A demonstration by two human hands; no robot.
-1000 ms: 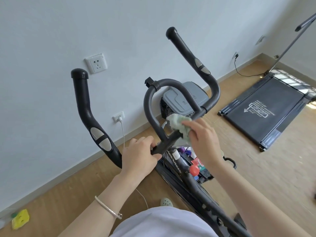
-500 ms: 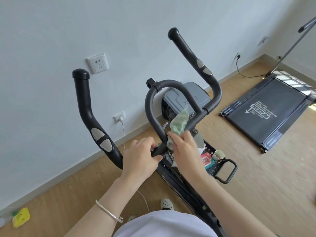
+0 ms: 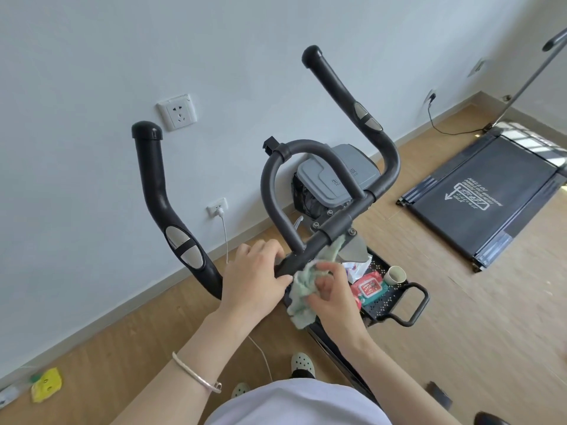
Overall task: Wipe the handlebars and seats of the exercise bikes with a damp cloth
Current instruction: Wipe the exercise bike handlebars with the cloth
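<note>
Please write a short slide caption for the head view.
Left hand grips the bike handlebar; right hand holds a green cloth against it.

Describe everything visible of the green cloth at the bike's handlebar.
The cloth is pale green, soft and nubby like towelling, crumpled into a loose bunch. The right hand grips its middle, fingers curled round it. Its upper end lies against the black padded crossbar of the handlebar, and its lower end hangs free below the hand. The left hand grips the bar just beside it; whether they touch is unclear. Dampness cannot be judged.
</note>
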